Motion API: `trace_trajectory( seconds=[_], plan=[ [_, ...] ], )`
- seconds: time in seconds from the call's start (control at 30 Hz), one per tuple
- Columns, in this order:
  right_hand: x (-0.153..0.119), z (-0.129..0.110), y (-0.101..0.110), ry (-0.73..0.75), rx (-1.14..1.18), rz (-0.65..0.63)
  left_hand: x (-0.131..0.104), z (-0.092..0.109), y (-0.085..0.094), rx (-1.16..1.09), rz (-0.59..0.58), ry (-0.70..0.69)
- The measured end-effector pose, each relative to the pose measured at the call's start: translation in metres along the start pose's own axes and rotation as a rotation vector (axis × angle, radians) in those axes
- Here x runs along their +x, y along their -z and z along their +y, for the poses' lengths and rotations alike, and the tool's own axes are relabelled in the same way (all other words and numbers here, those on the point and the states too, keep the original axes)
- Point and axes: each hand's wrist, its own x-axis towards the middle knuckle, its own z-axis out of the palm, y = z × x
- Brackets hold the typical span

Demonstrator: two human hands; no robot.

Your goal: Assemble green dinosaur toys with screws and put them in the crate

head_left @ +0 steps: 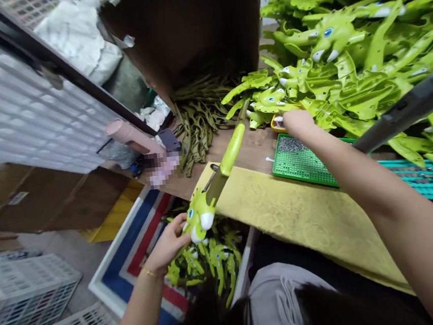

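Observation:
My left hand [174, 238] is closed on the head end of a lime-green plastic dinosaur toy [202, 210] with blue eyes and white horns. The toy is tilted up over the yellow padded mat [257, 189], with a dark olive strip and a green handle at its far end. My right hand [299, 121] reaches to a small orange-yellow tray [277, 124] beside the green pile. Its fingers are mostly hidden, so what they hold does not show. Just nearer lies a green perforated basket [305, 167] with small metal parts in it.
Lime-green dinosaur pieces [345, 68] are heaped at the back right. Olive strips [198, 128] spill from a large cardboard box [188, 27]. A turquoise tray [425, 178] and a dark bar [403, 109] are at right. Below left, a striped bag [116, 274] contains more green toys.

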Motion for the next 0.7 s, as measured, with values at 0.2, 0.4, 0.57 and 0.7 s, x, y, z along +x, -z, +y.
trace_trajectory(
  seconds=[0.2, 0.4, 0.57, 0.7],
  plan=[
    [-0.009, -0.001, 0.002, -0.028, -0.011, 0.035, 0.023, 0.023, -0.048, -0.374, -0.043, -0.059],
    [-0.014, 0.004, 0.003, -0.019, 0.014, 0.072, 0.039, 0.035, -0.074, -0.496, -0.057, -0.071],
    [-0.032, 0.003, 0.011, -0.079, 0.177, 0.188, 0.044, 0.038, -0.088, -0.545, -0.036, -0.041],
    [-0.072, -0.029, 0.025, 0.054, 0.524, 0.279, 0.048, 0.042, -0.1, -0.578, -0.014, -0.02]
  ],
)
